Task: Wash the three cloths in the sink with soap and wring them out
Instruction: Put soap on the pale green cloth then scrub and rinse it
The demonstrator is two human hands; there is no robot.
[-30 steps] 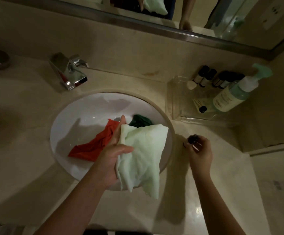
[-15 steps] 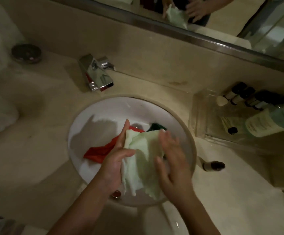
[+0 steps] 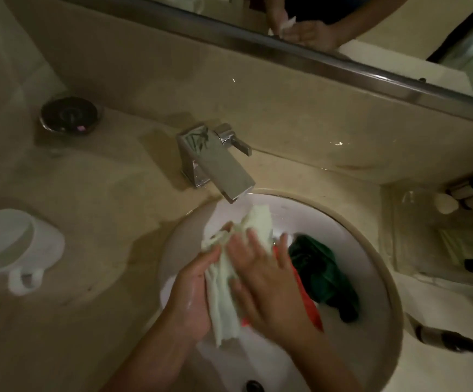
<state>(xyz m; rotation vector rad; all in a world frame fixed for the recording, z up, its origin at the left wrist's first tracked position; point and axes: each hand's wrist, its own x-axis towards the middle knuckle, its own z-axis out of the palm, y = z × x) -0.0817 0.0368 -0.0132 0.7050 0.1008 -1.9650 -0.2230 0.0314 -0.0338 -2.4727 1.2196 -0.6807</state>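
A pale green cloth (image 3: 225,290) hangs bunched over the white sink (image 3: 376,278), just below the faucet spout. My left hand (image 3: 194,290) grips it from the left side. My right hand (image 3: 263,275) presses flat against the cloth with straight, spread fingers. A red cloth (image 3: 310,306) lies in the basin under my right hand, mostly hidden. To its right, a dark green cloth (image 3: 322,270) lies crumpled in the basin.
A chrome faucet (image 3: 215,162) stands behind the sink. A small dark bottle (image 3: 444,336) lies on the counter to the right. A clear tray (image 3: 416,236) of toiletries sits far right, a white mug (image 3: 17,244) far left, a dark dish (image 3: 70,114) behind it.
My right hand left the small bottle on the counter and came onto the pale cloth. Both hands with the cloth moved up toward the faucet; the view shifted right.
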